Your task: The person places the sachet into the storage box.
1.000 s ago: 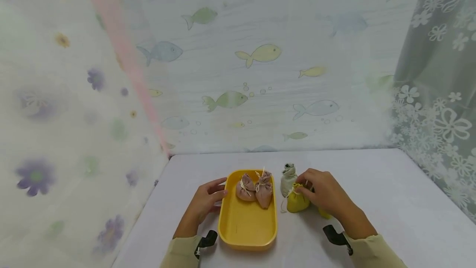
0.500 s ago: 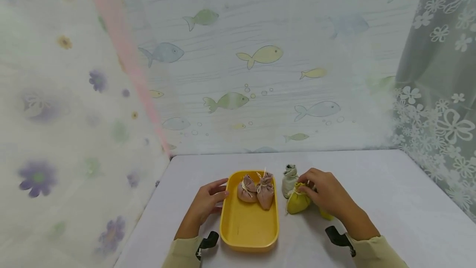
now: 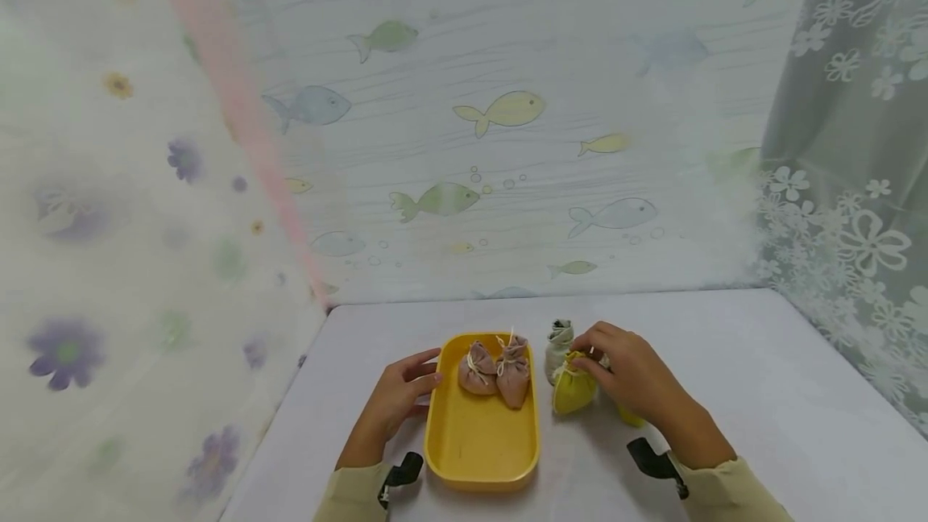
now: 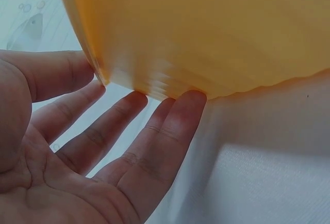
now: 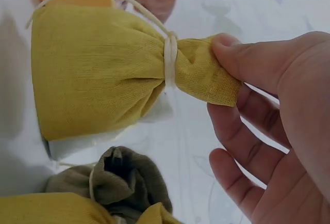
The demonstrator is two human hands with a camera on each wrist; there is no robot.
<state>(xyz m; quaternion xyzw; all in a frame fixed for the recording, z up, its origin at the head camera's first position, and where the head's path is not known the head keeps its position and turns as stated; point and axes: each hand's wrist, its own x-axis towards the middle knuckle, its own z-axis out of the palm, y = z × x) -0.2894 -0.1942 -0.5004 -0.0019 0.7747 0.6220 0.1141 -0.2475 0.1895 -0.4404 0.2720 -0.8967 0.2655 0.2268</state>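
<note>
With thumb and fingers, my right hand [image 3: 632, 369] pinches the gathered neck of a yellow drawstring pouch [image 5: 98, 69], tied with a pale cord. In the head view this pouch [image 3: 573, 391] is just right of the yellow tray [image 3: 482, 449]. At the tray's left side is my left hand [image 3: 397, 393]; its fingertips touch the outer wall [image 4: 206, 38] in the left wrist view, with the thumb up at the rim. Two pinkish-brown pouches [image 3: 477, 369] [image 3: 513, 377] lie together at the tray's far end.
A pale grey-green pouch [image 3: 558, 353] stands behind the held one. Another yellow pouch [image 3: 631, 417] is partly hidden under my right hand. The right wrist view shows a dark grey-green pouch [image 5: 134, 175] beside it. A fish-patterned curtain [image 3: 435, 143] hangs behind the white table [image 3: 725, 369].
My right hand and the yellow pouch have shifted slightly left, toward the tray. The left hand, the tray and the pouches inside it keep their places.
</note>
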